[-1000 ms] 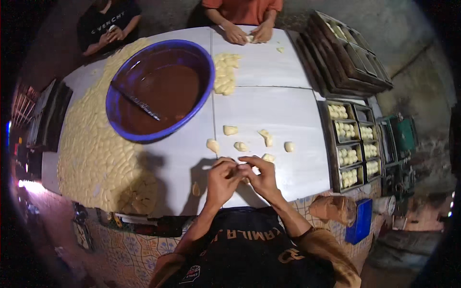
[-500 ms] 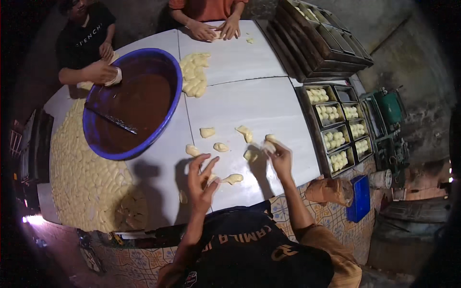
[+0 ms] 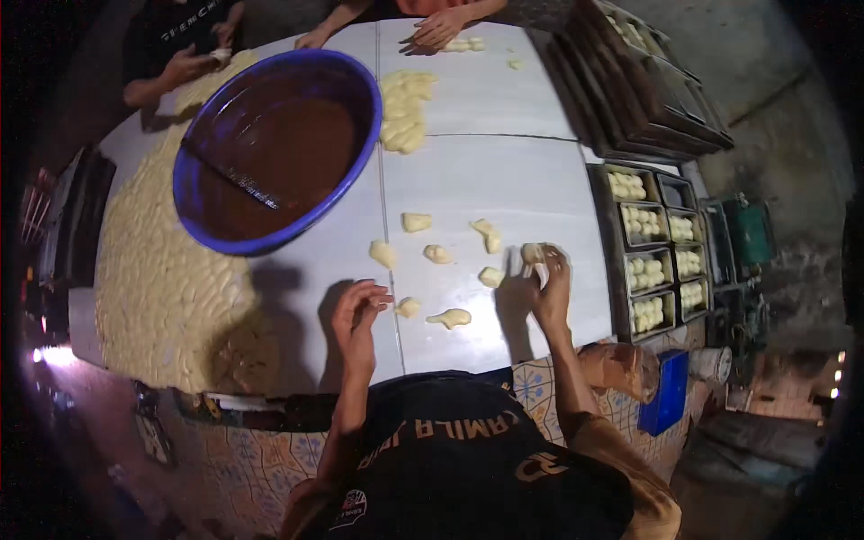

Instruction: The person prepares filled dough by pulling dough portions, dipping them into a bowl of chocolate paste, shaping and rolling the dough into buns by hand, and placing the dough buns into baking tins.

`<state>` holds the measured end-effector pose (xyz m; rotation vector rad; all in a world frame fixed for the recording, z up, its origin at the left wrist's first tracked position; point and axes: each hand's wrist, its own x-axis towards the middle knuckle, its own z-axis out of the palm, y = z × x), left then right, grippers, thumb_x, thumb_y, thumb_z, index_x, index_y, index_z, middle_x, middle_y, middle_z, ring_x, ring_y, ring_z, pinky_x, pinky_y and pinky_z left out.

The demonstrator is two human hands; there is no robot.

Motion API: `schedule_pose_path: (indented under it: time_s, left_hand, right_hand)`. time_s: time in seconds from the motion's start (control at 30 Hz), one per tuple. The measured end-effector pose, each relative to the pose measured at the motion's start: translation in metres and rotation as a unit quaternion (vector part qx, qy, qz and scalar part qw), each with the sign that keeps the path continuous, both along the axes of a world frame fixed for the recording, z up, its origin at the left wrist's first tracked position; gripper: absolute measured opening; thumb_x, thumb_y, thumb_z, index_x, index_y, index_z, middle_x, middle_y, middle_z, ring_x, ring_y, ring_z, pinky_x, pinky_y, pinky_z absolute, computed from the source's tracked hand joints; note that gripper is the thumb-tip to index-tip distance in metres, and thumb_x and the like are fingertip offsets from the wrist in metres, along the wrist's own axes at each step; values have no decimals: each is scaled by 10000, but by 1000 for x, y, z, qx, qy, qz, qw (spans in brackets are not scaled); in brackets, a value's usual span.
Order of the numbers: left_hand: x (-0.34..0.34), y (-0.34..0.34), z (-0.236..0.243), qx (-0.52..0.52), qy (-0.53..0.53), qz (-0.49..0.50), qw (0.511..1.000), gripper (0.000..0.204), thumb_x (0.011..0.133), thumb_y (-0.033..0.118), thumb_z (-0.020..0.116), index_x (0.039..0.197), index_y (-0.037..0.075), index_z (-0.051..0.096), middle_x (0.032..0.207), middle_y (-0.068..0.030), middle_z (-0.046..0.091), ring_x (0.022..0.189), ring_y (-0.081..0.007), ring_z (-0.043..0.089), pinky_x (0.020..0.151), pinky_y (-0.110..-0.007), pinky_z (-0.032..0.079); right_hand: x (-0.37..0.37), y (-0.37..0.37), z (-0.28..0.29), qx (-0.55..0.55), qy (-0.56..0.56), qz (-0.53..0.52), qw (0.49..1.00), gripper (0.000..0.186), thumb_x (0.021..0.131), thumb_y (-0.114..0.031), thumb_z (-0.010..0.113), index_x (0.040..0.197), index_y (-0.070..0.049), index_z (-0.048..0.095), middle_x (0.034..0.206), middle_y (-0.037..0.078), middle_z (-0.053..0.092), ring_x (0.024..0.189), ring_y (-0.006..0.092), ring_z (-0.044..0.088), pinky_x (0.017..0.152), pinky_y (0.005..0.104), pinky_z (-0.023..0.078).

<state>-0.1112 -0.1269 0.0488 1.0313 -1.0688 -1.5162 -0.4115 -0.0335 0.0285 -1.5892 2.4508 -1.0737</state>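
Several pale dough pieces (image 3: 416,221) lie scattered on the white worktop (image 3: 486,180) in front of me. My left hand (image 3: 358,315) hovers with fingers apart beside a small piece (image 3: 407,307) near the middle seam, holding nothing. At the right of the scattered pieces, my right hand (image 3: 551,283) has its fingers on a dough piece (image 3: 533,254). An elongated piece (image 3: 450,319) lies between my hands.
A blue basin (image 3: 337,193) of brown liquid, flattened dough (image 3: 162,288), tins holding dough (image 3: 646,270) and stacked trays (image 3: 630,103) surround the workspace. Two co-workers' hands (image 3: 436,31) (image 3: 184,67) work along the far side. A blue crate (image 3: 663,396) sits low at right.
My hands, together a second ago, have parted: the left moved left with fingers spread, the right moved to a piece on the right. The left co-worker's hand has left the basin's rim.
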Motion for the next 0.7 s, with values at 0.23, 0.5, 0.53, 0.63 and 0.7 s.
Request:
schedule_pose_path:
  time_s: [0.23,0.5,0.53,0.63,0.7]
  left_hand:
    - [-3,9,-6,-20,-25,-56,998,190,890,32,585,1067,-35,596,961,-124,657,875,-207,655,792,-315,531]
    - [-17,34,22,-115,-75,-67,988,399,870,29,646,1259,-9,568,1136,-94,621,1018,-145,584,876,-280,468]
    - [-22,34,27,-117,-76,-44,989,366,860,26,657,1218,-16,596,1102,-91,633,998,-140,584,859,-275,471]
    - [-24,32,24,-146,-117,20,982,222,850,28,674,1063,-35,674,1004,-69,660,940,-120,589,786,-265,479]
    - [-23,31,27,-42,-105,28,993,151,869,54,670,989,-37,690,969,-63,665,856,-120,611,734,-259,478]
  right_hand:
    - [96,-2,-9,134,-125,333,925,300,772,-26,685,1069,-71,687,1118,166,530,886,297,568,773,371,495]
    - [132,-34,57,-56,-467,231,852,399,853,42,625,1247,23,568,1235,98,505,1156,194,532,947,312,486]
    - [144,-37,63,-53,-467,207,858,380,860,39,622,1236,25,571,1177,90,522,1102,178,551,886,293,510]
    - [154,-41,59,-38,-397,218,891,281,922,-146,611,1141,28,634,884,75,546,848,161,552,725,277,448]
    - [146,-58,55,-55,-353,251,900,297,959,-208,553,1111,29,648,913,84,500,820,161,531,733,279,445]
